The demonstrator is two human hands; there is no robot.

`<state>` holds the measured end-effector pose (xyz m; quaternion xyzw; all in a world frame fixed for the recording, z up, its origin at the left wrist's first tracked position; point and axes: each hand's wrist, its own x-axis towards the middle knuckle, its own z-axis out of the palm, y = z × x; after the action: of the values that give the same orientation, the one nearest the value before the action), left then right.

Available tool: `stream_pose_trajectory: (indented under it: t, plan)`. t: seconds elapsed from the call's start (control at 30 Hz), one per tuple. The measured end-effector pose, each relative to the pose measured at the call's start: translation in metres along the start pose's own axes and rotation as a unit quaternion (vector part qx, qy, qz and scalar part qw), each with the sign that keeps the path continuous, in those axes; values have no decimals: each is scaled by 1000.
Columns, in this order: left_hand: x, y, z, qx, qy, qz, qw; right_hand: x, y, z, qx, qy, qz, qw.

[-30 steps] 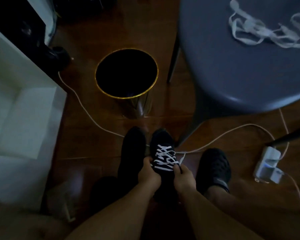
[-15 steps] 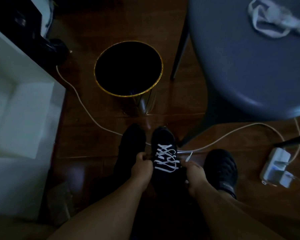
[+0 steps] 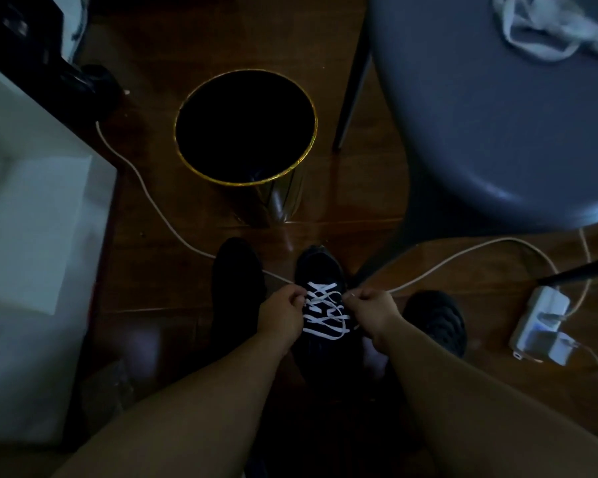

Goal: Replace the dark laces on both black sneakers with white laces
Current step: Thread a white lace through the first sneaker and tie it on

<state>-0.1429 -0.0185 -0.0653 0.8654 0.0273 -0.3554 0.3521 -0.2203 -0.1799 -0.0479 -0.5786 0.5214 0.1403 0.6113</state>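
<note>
Black sneaker point(image 3: 320, 270), white lace point(image 3: 325, 312) in criss-cross rows; second sneaker point(image 3: 237, 281) all black. Bin point(image 3: 246, 127): black inside, thin gold rim, shiny side. Floor point(image 3: 159, 270) dark reddish-brown wood, stool seat point(image 3: 480, 115) grey-blue, cable point(image 3: 152, 191) cream, power adapter point(image 3: 541, 322) white.

No text, label, brand, number or sign can be read anywhere in the dim, blurred head view, neither on the black sneaker point(image 3: 320, 270) with its white laces point(image 3: 325, 312) nor on the white power adapter point(image 3: 541, 324) lying on the floor.
</note>
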Motion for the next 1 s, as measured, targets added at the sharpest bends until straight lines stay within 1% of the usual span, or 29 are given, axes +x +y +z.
stream_pose_trajectory:
  t: [0.07,0.13,0.23,0.37,0.43,0.47,0.53,0.7,0.77,0.83,0.93,1.0]
  plan:
    - [3,-2,2,5,0,-4,1000,7,-5,2,-40,-17,-4,999]
    - [8,-3,-1,28,-16,11,999,11,-8,2,-93,-34,-16,995]
    - [15,-2,-11,80,-59,73,992,19,-6,3,-127,-36,-20,991]
    - [26,2,-17,204,-86,170,960,26,0,6,-124,-42,-21,991]
    - [30,5,-17,255,-96,190,943,28,2,9,-131,-47,-32,990]
    - [31,5,-16,265,-97,190,940,29,4,10,-132,-43,-35,990]
    - [32,5,-13,248,-96,180,947,31,8,10,-136,-36,-30,990]
    - [27,5,-10,172,-102,94,975,34,17,10,-158,-33,-27,987]
    - [26,4,-11,122,-103,57,985,37,23,11,-146,-20,-30,989]
    - [26,0,-12,78,-83,29,993,34,27,11,-115,-3,-36,993]
    - [24,-8,-16,36,-55,24,998,19,23,9,-74,27,-48,996]
    - [22,-14,-18,43,-55,49,996,12,22,5,-93,28,-60,993]
